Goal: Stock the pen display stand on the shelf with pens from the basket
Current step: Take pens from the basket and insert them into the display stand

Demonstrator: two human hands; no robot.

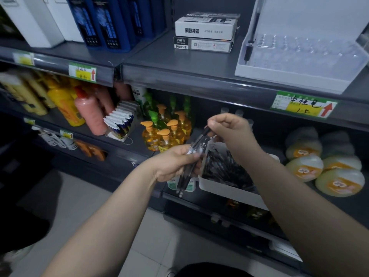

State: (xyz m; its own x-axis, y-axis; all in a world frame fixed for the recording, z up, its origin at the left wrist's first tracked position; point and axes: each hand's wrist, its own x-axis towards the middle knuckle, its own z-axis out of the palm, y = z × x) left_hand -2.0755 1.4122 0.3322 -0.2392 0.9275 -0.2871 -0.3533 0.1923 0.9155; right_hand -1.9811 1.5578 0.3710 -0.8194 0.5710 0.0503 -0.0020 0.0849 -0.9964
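My left hand [175, 164] grips a bundle of black pens [186, 176], their tips pointing down past my palm. Above it, my right hand [227, 130] pinches the top end of one black pen [201, 137] from that bundle. Just right of my left hand a white basket [223, 189] full of black pens rests on the lower shelf, partly hidden by my right forearm. The clear pen display stand [299, 62] sits on the upper shelf at the right, with one black pen [250, 43] standing in its left-most hole.
Two stacked pen boxes [205, 33] lie left of the stand on the grey shelf [179, 64]. Orange-capped pump bottles [165, 132] and round yellow tubs [323, 162] flank the basket. A green price tag [303, 104] hangs on the shelf edge.
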